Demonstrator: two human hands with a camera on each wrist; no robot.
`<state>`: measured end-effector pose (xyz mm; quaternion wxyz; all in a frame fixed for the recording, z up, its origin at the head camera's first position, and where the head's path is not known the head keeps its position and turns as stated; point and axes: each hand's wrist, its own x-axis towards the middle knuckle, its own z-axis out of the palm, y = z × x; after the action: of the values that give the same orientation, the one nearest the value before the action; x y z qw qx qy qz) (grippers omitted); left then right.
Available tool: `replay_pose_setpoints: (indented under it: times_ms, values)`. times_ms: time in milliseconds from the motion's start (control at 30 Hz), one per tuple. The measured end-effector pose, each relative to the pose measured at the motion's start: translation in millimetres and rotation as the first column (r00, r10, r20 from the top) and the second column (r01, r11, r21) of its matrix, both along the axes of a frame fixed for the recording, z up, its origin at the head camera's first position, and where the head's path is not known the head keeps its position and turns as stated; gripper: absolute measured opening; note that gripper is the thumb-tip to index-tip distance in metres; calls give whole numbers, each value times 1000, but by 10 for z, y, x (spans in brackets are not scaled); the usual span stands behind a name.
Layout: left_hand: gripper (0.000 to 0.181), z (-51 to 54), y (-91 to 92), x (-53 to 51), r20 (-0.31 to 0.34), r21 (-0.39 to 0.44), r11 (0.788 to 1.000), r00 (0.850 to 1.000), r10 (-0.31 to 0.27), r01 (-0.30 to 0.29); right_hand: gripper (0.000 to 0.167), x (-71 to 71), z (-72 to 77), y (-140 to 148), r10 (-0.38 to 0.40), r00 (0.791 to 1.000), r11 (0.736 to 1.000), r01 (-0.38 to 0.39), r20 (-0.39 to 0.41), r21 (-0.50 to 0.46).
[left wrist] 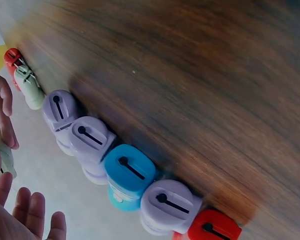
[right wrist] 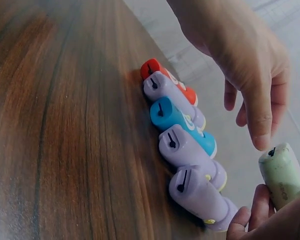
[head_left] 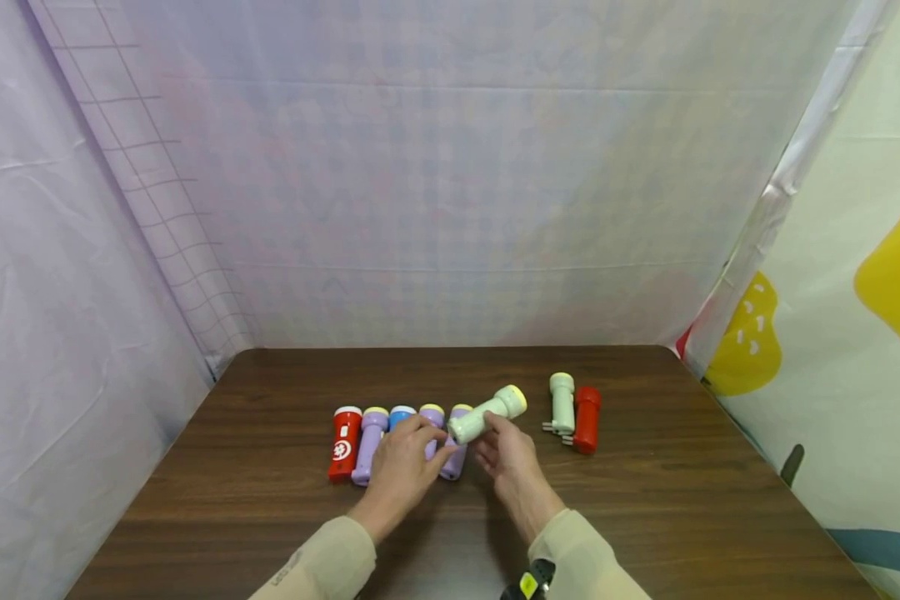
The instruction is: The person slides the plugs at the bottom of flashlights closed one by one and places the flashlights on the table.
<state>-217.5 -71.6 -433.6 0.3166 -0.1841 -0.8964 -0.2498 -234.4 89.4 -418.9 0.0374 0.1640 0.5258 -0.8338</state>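
Observation:
My right hand (head_left: pixel 512 467) grips a pale green flashlight (head_left: pixel 487 414) with a yellow head rim, held above the table and tilted up to the right. In the right wrist view its slotted tail end (right wrist: pixel 273 151) faces my left hand (right wrist: pixel 250 70), with a fingertip at the rim; whether it touches, I cannot tell. My left hand's fingers are loosely extended. Under and beside it lies a row of flashlights: a red one (head_left: pixel 346 442), a purple one (left wrist: pixel 170 205), a blue one (left wrist: pixel 130 169) and two more purple ones, the nearer being this purple flashlight (right wrist: pixel 200 192).
On the right of the brown table (head_left: pixel 667 483) lie another pale green flashlight (head_left: pixel 562 402) and a red flashlight (head_left: pixel 587 421), both with plug prongs sticking out. Cloth curtains (head_left: pixel 450 183) hang behind and on both sides of the table.

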Motion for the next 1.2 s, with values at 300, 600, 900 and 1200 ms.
replay_pose_setpoints:
  times_ms: [300,600,900,1200]
  values:
    - [24,-8,-130,-51,-4,-79,993,996,86,-86,13,-90,-12,69,-40,999,999,40,15,36]
    - [33,-43,-256,-79,84,-197,970,983,161,-142,20,-147,-75,147,-37,999,991,33,34,133]
    - [45,-65,-327,-49,211,-323,930,945,251,-175,32,-211,-182,242,58,997,958,-68,45,279]
    - [53,-94,-437,-83,334,-366,915,894,299,-170,38,-239,-243,346,114,991,894,-136,77,426]
